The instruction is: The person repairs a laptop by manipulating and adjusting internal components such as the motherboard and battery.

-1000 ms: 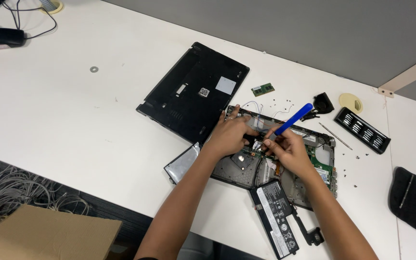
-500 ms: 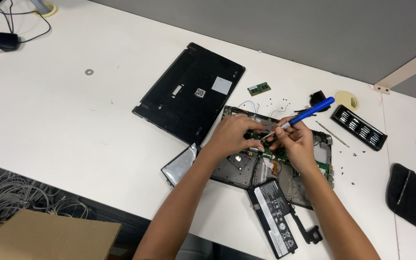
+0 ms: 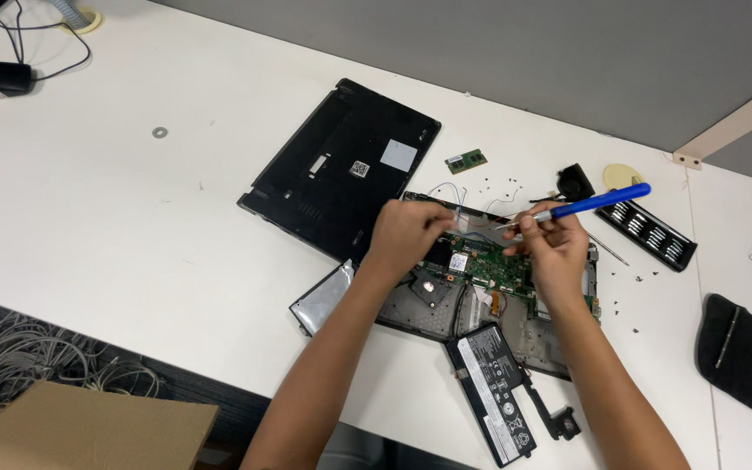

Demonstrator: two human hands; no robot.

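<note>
Lying nearest you at 6 o'clock is a detached black battery (image 3: pixel 491 390). Your left hand (image 3: pixel 406 233) presses the opened laptop's green circuit board (image 3: pixel 489 265); your right hand (image 3: pixel 554 248) pinches a blue screwdriver (image 3: pixel 587 204), angled toward 2 o'clock.

Your two arms enter from the lower edge, both bare from above the elbow to the fingertips, with no sleeve, glove or watch. Your left hand (image 3: pixel 406 231) and right hand (image 3: pixel 554 252) carry no ring or band that can be made out; nails are too small to judge
</note>
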